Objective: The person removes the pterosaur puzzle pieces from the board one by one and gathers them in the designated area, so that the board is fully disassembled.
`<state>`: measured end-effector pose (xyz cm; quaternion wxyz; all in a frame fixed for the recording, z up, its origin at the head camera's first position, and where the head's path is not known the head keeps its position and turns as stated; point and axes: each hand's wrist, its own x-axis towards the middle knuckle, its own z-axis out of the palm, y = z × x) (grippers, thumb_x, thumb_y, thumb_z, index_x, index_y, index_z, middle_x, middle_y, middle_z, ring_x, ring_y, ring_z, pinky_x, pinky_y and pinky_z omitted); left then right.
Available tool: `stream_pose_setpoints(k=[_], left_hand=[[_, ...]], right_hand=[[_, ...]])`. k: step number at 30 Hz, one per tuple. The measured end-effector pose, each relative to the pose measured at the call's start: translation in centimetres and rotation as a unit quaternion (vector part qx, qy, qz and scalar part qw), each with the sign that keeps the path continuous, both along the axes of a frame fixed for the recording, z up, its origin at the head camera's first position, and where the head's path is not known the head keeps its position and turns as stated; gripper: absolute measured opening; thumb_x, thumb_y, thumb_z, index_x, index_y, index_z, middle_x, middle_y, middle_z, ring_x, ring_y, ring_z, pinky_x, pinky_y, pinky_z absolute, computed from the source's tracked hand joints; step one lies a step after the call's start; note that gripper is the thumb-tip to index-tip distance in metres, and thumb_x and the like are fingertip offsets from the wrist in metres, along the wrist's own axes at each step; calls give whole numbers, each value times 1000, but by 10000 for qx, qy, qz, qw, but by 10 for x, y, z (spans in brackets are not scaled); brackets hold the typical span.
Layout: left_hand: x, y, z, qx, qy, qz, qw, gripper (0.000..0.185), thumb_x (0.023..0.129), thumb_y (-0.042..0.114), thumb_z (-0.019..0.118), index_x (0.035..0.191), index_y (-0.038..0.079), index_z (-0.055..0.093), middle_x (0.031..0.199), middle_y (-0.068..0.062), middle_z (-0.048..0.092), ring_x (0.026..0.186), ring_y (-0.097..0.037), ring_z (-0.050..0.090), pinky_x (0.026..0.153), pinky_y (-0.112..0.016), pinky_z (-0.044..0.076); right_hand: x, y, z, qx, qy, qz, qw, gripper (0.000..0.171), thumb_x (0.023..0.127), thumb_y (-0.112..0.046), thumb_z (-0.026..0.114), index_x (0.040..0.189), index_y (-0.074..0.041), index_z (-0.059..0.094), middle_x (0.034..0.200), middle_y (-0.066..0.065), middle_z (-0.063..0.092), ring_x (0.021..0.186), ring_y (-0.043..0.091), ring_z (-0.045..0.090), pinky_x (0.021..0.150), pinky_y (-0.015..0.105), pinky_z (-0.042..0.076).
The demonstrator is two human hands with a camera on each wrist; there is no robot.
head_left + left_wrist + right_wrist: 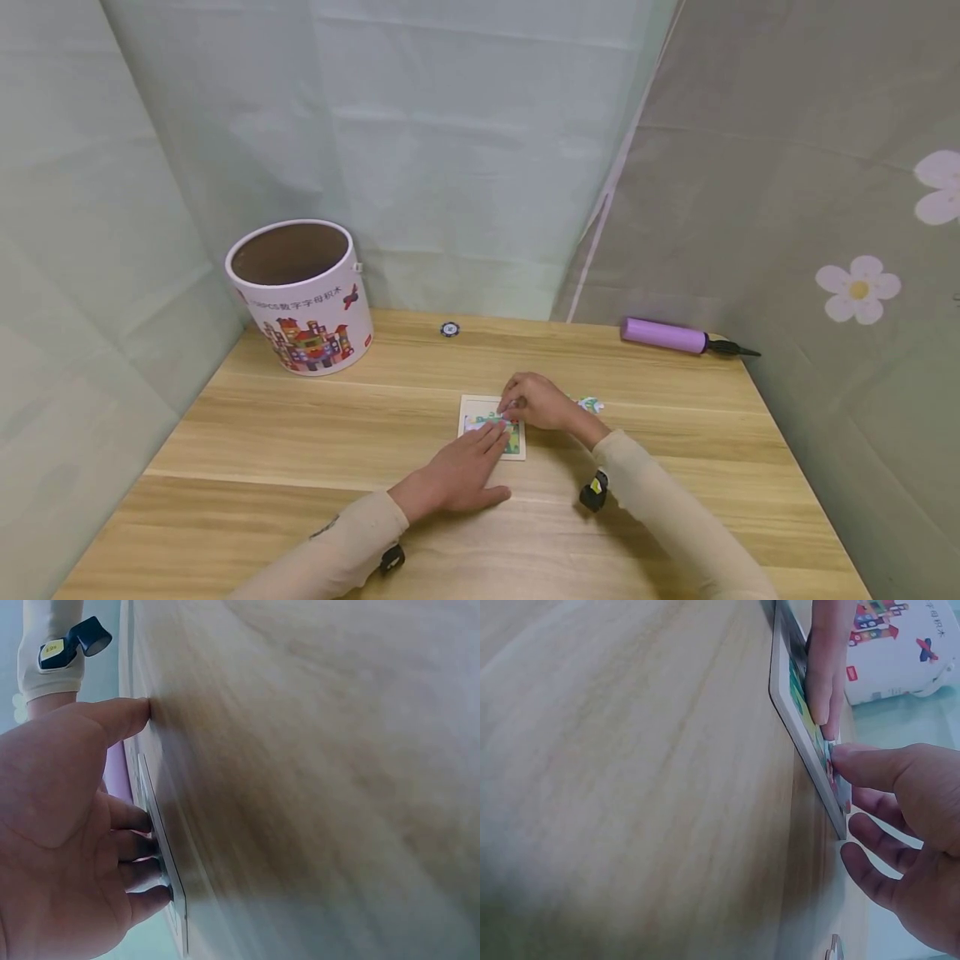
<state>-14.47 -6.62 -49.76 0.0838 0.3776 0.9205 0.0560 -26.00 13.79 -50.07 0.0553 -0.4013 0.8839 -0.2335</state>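
A small square puzzle board [474, 408] with a pale frame and a coloured picture lies flat on the wooden table [300, 433]. My left hand [487, 435] lies flat, its straight fingers [139, 851] pressing on the board's near part [161, 847]. My right hand [517, 406] is over the board's far right corner. Its thumb [855, 759] presses on the board's [799, 705] top face, and its other fingers [870, 829] hang loosely curled off the edge, holding nothing that I can see. A loose puzzle piece [591, 405] lies just right of the right hand.
A white toy bucket [303, 300] with a printed block picture stands open at the back left. A purple hand pump [663, 335] lies at the back right by the curtain. A small round disc [449, 329] sits at the back middle. Cloth walls close three sides.
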Motion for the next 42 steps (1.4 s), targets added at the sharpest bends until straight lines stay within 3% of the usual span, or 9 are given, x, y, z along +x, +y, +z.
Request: stream_pose_setpoints(k=[4, 8, 19, 28, 36, 42], left_hand=[[0, 0, 2, 19, 19, -3, 10000, 81, 102, 51, 52, 155, -6, 34, 164, -22, 30, 153, -32, 28, 124, -41, 26], [0, 0, 1, 24, 44, -9, 10000, 80, 102, 51, 51, 155, -6, 35, 164, -22, 30, 153, -31, 28, 124, -41, 27], [0, 1, 0, -66, -71, 100, 9999, 81, 102, 54, 51, 157, -4, 33, 166, -19, 27, 154, -31, 26, 125, -39, 25], [2, 1, 1, 42, 7, 52, 10000, 81, 102, 52, 52, 156, -4, 34, 165, -20, 29, 153, -32, 28, 124, -41, 27], [2, 1, -1, 49, 1, 78, 10000, 82, 102, 54, 50, 157, -4, 31, 166, -20, 26, 154, -32, 26, 125, -40, 25], [1, 1, -1, 21, 12, 88, 10000, 81, 102, 53, 49, 157, -4, 32, 166, -20, 26, 154, -31, 26, 125, -40, 24]], right_hand=[[1, 0, 0, -115, 39, -88, 9999, 8, 92, -12, 76, 96, -15, 82, 104, 1, 72, 101, 17, 66, 94, 40, 53], [2, -1, 2, -322, -31, -299, 9990, 9, 91, -6, 75, 97, -12, 80, 100, 0, 74, 95, 15, 68, 87, 34, 57], [-3, 11, 16, -918, -671, -534, 9921, 10, 93, -5, 73, 102, -8, 77, 93, -1, 76, 87, 7, 69, 81, 26, 58], [0, 33, 31, -1022, -366, -637, 9921, 9, 95, -9, 73, 101, -8, 79, 97, 2, 78, 87, 13, 71, 80, 30, 59], [5, 65, 34, -1122, -476, -1117, 9862, 10, 94, -10, 73, 101, -7, 80, 94, 3, 77, 79, 11, 70, 72, 27, 58], [7, 95, 32, -1067, -276, -1455, 9832, 10, 92, -9, 75, 100, -9, 81, 92, 2, 76, 78, 8, 67, 71, 27, 57]])
